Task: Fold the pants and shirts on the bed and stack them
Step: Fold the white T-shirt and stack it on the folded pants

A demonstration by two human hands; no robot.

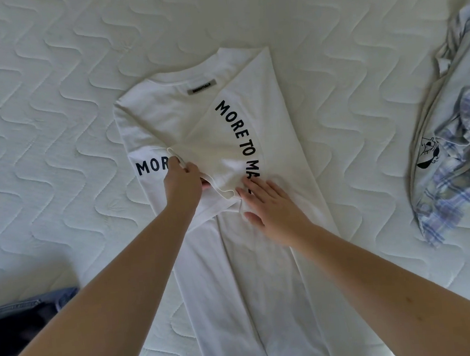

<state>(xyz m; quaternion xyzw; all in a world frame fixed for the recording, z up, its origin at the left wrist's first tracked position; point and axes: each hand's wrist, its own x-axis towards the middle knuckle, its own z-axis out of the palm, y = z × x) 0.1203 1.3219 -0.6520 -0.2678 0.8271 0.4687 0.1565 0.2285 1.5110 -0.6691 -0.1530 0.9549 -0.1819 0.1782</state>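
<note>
A white T-shirt (245, 263) with black lettering lies flat on the bed, collar away from me. Its right side and sleeve are folded over onto the middle. My left hand (182, 183) pinches the hem of that folded sleeve near the shirt's centre. My right hand (274, 211) lies flat with straight fingers, pressing the cloth just to the right of the sleeve end. A crumpled heap of light clothes (454, 139), a pale shirt with a dark print and a blue plaid garment, lies at the right edge.
The bed is a white quilted mattress (49, 109) with a wavy stitch pattern. Blue denim and dark cloth (21, 322) show at the lower left corner, beside my left forearm.
</note>
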